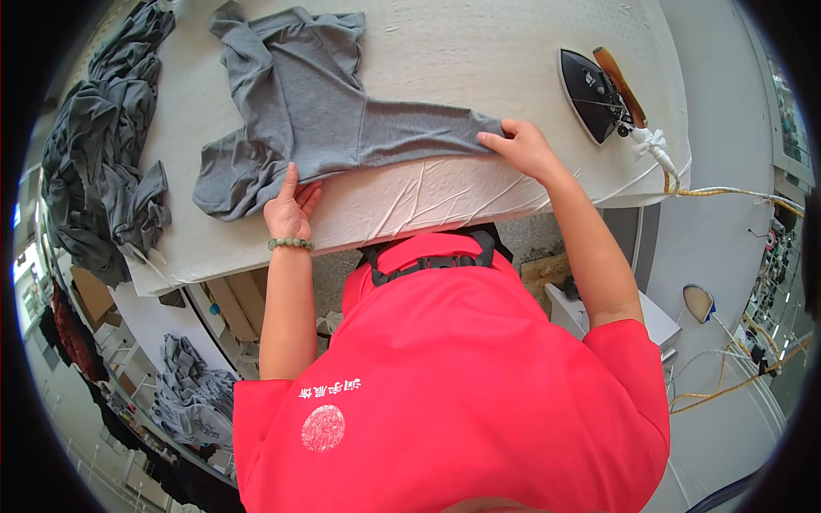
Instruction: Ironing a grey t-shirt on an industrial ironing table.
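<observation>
White padded cloth covers the ironing table, which fills the upper part of the head view. On it lies a grey shirt, its body bunched toward the left and one long sleeve stretched out to the right along the table's near edge. The left hand rests flat, fingers spread, on the shirt's lower hem just above the table edge; a green bead bracelet circles that wrist. The right hand presses down on the sleeve's end, fingers pinching the cuff. An iron with a wooden handle sits near the right hand. A heap of grey clothes lies at the table's left.
</observation>
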`<state>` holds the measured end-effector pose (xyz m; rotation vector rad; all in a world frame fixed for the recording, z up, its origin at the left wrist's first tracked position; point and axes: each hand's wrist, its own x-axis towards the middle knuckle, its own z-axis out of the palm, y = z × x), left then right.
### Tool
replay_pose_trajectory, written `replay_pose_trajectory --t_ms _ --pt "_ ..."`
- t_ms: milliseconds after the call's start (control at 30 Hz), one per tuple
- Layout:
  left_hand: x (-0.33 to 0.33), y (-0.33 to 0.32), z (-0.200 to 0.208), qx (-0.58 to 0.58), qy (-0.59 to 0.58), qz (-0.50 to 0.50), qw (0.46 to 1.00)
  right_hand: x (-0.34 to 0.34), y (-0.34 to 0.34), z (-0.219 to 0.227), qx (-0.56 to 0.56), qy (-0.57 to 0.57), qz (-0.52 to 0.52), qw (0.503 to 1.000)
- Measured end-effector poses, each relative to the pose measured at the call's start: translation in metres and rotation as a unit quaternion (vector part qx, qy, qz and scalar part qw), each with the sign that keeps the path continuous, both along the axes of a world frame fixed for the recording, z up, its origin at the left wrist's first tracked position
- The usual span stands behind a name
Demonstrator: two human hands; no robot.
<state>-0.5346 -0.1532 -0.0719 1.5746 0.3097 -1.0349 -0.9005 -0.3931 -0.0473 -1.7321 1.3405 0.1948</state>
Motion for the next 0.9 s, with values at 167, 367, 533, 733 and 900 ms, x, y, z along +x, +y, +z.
replay_pose_trajectory --t_ms 167,367,533,733,900 --pt "0.033 -0.001 0.007 -0.046 -0.071 -0.022 0.996 0.002 -0.005 0.013 0.104 -0.115 -0.078 0.985" --pt "0.063 0.002 0.041 -0.185 -0.135 -0.031 0.973 0.004 -0.023 0.077 -0.007 -0.338 -0.049 0.94" --pt "0.039 0.028 -0.03 -0.111 -0.04 -0.023 0.993 -0.016 -0.018 0.042 0.049 -0.233 0.001 0.971" --pt "0.017 0.042 -0.031 -0.117 -0.035 -0.006 0.993 -0.022 -0.011 0.036 0.082 -0.166 -0.009 0.983" --pt "-0.02 0.05 -0.027 -0.049 -0.156 -0.032 0.986 -0.037 -0.011 0.008 0.131 -0.136 -0.012 0.982"
